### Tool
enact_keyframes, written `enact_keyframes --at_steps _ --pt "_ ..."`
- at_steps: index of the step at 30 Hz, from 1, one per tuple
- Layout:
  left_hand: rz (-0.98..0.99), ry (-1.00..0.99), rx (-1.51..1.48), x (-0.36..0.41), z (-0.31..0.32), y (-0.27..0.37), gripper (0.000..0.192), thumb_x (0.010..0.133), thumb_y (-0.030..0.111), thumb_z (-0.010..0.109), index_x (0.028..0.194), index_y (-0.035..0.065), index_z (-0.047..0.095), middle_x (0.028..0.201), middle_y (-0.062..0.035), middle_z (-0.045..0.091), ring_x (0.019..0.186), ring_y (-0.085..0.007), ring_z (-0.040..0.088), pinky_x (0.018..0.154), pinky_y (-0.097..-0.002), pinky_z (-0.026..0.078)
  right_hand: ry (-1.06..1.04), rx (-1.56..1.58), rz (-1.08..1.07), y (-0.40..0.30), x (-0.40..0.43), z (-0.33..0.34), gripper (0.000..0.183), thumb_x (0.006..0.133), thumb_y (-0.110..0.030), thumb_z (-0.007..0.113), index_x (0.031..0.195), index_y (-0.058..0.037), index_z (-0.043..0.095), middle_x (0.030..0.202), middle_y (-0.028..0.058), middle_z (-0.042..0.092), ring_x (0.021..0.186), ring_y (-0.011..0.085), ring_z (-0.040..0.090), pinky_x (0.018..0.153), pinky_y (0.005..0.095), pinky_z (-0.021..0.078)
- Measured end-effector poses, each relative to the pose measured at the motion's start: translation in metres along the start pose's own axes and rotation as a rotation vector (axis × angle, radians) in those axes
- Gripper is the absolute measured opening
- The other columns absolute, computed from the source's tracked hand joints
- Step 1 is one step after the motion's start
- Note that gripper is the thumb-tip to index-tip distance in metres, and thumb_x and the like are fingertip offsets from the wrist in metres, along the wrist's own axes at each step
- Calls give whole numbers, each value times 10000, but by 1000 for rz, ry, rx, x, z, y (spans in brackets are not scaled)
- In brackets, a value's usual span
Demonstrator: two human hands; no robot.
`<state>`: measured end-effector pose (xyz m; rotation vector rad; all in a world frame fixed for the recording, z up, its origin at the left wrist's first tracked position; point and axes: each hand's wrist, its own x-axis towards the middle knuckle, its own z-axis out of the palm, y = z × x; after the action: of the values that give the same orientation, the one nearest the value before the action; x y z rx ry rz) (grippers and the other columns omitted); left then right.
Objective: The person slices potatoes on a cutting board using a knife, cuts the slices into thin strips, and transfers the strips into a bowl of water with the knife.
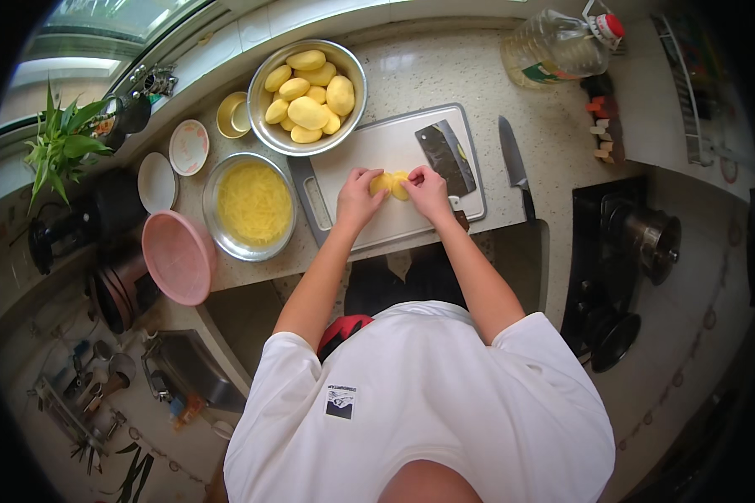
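Over a white cutting board (pixel 390 148) with a grey rim, both hands are on yellow potato slices (pixel 400 188). My left hand (pixel 358 198) pinches the slices' left side between thumb and fingers. At their right side, my right hand (pixel 429 193) holds an edge with its thumb and fingertips. A cleaver (pixel 443 157) lies flat on the board's right part, just beyond my right hand, with bits of potato on its blade. Its brown handle (pixel 461 219) points towards me. Behind the board's left corner stands a metal bowl (pixel 259 135) of whole peeled potatoes (pixel 308 113).
Left of the board is a metal bowl (pixel 211 226) of shredded potato (pixel 255 201). Beside it are a pink basin (pixel 175 258), two small dishes (pixel 189 148) and a gold-coloured bowl (pixel 226 116). A kitchen knife (pixel 512 151) lies right of the board, with an oil bottle (pixel 550 50) behind and a stove (pixel 594 251) further right.
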<state>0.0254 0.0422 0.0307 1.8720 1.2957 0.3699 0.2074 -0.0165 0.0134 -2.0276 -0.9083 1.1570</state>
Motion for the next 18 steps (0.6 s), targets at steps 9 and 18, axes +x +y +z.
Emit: enact_keyframes --at_steps 9,18 --pt "-539 102 -310 -9 8 9 474 827 219 809 1243 34 676 965 -107 750 820 -223 744 803 -342 582 113 -234 -192 -1 -10 5 340 765 -79 818 1056 -20 653 1008 131 607 882 268 657 816 368 552" --pt "-535 27 -133 6 14 14 369 767 298 814 1027 42 758 886 -99 774 821 -263 746 798 -379 579 128 -284 -158 -5 -8 10 327 753 -66 809 1025 -24 632 1061 150 593 968 330 639 868 409 538"
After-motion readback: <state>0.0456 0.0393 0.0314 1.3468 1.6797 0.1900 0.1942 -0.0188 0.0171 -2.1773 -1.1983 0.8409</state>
